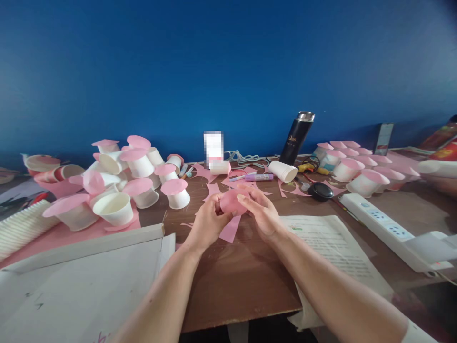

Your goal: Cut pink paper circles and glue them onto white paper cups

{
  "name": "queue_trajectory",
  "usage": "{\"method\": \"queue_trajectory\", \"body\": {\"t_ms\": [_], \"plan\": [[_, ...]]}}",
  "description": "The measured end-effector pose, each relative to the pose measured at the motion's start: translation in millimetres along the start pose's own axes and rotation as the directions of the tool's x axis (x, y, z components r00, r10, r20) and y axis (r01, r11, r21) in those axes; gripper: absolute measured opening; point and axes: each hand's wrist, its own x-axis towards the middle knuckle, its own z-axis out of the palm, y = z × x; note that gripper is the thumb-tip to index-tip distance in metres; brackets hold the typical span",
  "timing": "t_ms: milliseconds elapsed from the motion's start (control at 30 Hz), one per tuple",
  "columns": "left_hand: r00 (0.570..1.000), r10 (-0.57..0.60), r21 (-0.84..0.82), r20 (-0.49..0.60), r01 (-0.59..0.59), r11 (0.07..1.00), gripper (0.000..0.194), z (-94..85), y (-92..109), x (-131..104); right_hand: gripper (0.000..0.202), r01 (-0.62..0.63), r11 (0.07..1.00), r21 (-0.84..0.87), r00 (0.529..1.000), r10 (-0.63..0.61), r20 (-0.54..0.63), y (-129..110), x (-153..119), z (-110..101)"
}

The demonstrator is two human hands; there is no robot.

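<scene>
A round pink paper piece (pixel 232 202) is held between both hands above the brown table. My left hand (pixel 210 220) grips its left edge with closed fingers. On its right side, my right hand (pixel 262 212) pinches the edge between thumb and fingers. Below the hands lies a pink paper scrap (pixel 229 229). Behind them are a purple marker (pixel 260 177), a white cup on its side (pixel 283 171) and more pink offcuts (pixel 211 191). White cups with pink paper tops (pixel 175 193) stand to the left, and another group (pixel 348 169) is at the right.
A white power strip (pixel 382 221) and printed sheets (pixel 332 245) lie at the right. A black bottle (pixel 297 138) leans near the blue wall, with a round black object (pixel 321 191) before it. Stacked cups (pixel 26 226) and a white board (pixel 85 286) occupy the left.
</scene>
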Motion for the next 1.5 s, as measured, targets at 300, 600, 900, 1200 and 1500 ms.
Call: {"method": "queue_trajectory", "body": {"t_ms": [300, 600, 900, 1200, 1500], "plan": [[0.994, 0.030, -0.283, 0.108, 0.002, 0.959, 0.048, 5.0, -8.6, 2.9, 0.042, -0.006, 0.992, -0.130, 1.000, 0.002, -0.029, 4.0, 3.7, -0.6], [0.995, -0.013, 0.090, -0.103, 0.022, 0.996, 0.032, 1.5, -8.0, 2.7, 0.042, 0.038, 0.996, -0.075, 0.997, -0.034, 0.066, -4.6, -3.5, 0.5], [0.854, 0.460, 0.500, -0.242, -0.297, 0.813, 0.024, -2.4, -15.9, 0.5, 0.044, -0.208, 0.959, 0.193, 0.971, 0.227, -0.080, 2.9, 7.1, -8.8], [0.638, 0.742, 0.729, -0.205, -0.407, 0.551, 0.028, -6.8, -14.4, -3.1, 0.030, -0.281, 0.937, 0.206, 0.936, 0.220, 0.275, -13.5, -3.7, -3.5], [0.904, 0.026, -0.102, -0.427, -0.077, 0.992, 0.041, -14.9, -17.7, 7.5, 0.037, -0.096, 0.984, 0.152, 0.967, 0.056, 0.248, -14.0, -3.0, -8.8]]}}
